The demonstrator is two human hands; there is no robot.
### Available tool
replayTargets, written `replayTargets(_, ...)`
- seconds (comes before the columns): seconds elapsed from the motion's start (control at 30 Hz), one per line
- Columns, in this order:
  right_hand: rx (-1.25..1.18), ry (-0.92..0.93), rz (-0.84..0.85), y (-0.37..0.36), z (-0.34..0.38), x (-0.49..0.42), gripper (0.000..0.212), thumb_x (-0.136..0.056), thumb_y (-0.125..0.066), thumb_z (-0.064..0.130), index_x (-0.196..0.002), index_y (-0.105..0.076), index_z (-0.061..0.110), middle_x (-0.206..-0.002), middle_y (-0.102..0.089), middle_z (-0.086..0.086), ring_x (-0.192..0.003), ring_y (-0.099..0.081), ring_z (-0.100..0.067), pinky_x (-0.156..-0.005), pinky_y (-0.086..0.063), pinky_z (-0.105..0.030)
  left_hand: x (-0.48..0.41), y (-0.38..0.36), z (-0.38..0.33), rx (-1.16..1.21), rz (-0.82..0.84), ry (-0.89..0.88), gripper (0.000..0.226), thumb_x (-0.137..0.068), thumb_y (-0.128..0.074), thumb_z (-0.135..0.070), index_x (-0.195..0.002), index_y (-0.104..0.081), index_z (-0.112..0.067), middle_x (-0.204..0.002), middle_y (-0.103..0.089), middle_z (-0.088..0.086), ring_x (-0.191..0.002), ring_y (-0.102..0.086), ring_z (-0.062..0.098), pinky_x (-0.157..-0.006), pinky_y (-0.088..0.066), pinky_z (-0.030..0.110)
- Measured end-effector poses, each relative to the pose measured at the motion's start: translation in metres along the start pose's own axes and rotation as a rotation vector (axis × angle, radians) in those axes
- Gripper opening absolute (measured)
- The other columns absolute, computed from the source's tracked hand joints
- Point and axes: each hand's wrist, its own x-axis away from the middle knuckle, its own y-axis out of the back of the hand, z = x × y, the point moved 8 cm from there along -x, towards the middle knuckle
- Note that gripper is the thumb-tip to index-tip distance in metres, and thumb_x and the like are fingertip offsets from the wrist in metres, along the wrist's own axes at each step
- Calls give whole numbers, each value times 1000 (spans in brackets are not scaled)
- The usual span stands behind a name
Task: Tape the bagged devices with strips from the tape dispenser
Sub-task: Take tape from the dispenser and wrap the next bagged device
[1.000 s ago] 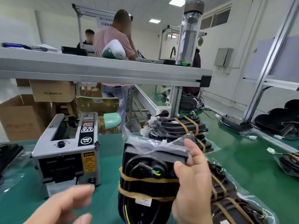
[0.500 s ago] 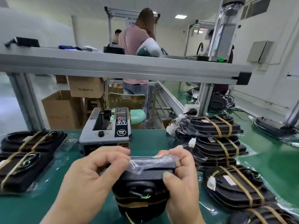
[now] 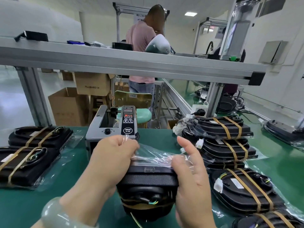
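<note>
1. Left hand (image 3: 113, 160): fingers curled, pinching the loose film (image 3: 154, 153) at the top of the bagged device (image 3: 148, 183). A pale bangle (image 3: 54, 213) sits on the wrist.
2. Right hand (image 3: 192, 183): fingers wrapped round the device's right edge through the plastic, thumb raised.
3. Bagged device: black, held on end between both hands at the near edge of the green table (image 3: 164, 137). One brown band shows across its lower part (whether the base rests on the table cannot be told).
4. Tape dispenser (image 3: 113, 127): grey with a black control strip, standing just behind the left hand.
5. Right stack (image 3: 205, 127): bagged devices, each crossed by two brown strips, with more lying nearer.
6. Left pair (image 3: 46, 167): two bagged devices, likewise strapped.
7. Background: person (image 3: 139, 38) in a pink shirt, cardboard boxes (image 3: 69, 109), mint stool (image 3: 143, 115).
</note>
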Motion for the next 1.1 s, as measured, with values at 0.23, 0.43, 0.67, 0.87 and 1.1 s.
replayTargets(0.23, 23, -129, 143, -1, 7, -7, 42, -96, -42, 1, -89, -77, 22, -80, -74, -7, -68, -68, -14, -55, -52, -21, 0, -3, -1, 16, -20, 59, 32, -84, -51, -4, -81, -72, -29, -85, -70, 6, -73, -61, 22, -71, -51, 37)
replayTargets(0.43, 572, 437, 251, -8, 47, 3, 37, -80, -68, 20, -115, -66, 33, -122, -62, 12, -119, -56, -10, -96, -42, -16, 1, -6, -1, -10, 59, 132, 42, -80, -43, 3, -59, -72, -20, -75, -71, 6, -64, -58, 20, -62, -47, 28)
replayTargets(0.67, 639, 235, 448, -9, 28, 6, 85, -44, -88, 38, -118, -49, 51, -119, -59, 17, -110, -60, -6, -90, -45, -12, 14, -18, 19, 302, 259, 409, 16, -84, -54, -1, -81, -69, -3, -75, -72, 8, -60, -64, 21, -61, -51, 28)
replayTargets(0.87, 646, 159, 396, 8, 25, 11, 70, -32, -90, 42, -96, -63, 42, -105, -69, 18, -95, -67, -7, -82, -55, -31, 21, -8, 26, 460, 307, 375, 50, -56, -71, -46, -88, -77, -8, -93, -75, 9, -82, -65, 22, -85, -47, 39)
replayTargets(1.1, 525, 259, 133, 16, 40, 14, 47, -35, -81, 36, -79, -64, 39, -84, -70, 21, -67, -68, 3, -54, -50, -8, 4, 35, 96, 547, -95, 588, 13, -90, -59, -19, -98, -68, -13, -74, -70, 4, -69, -58, 16, -60, -41, 29)
